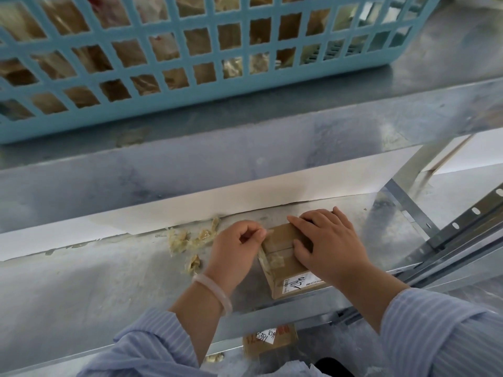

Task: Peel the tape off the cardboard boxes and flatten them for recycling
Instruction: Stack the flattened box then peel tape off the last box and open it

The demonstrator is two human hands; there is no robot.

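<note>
Left hand (pixel 235 246) pinching tape (pixel 273 260), right hand (pixel 329 246) pressing box (pixel 283 272); steel shelf (pixel 109 281), blue basket (pixel 190 85)

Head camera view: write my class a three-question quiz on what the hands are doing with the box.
1. True or false: the right hand lies flat on the cardboard box.
2. The left hand pinches: A) tape on the box, B) the white label, C) the blue basket.
3. Fill in: crumpled tape scraps lie on the shelf to the box's ___ side.
Key: 1 true; 2 A; 3 left.
</note>
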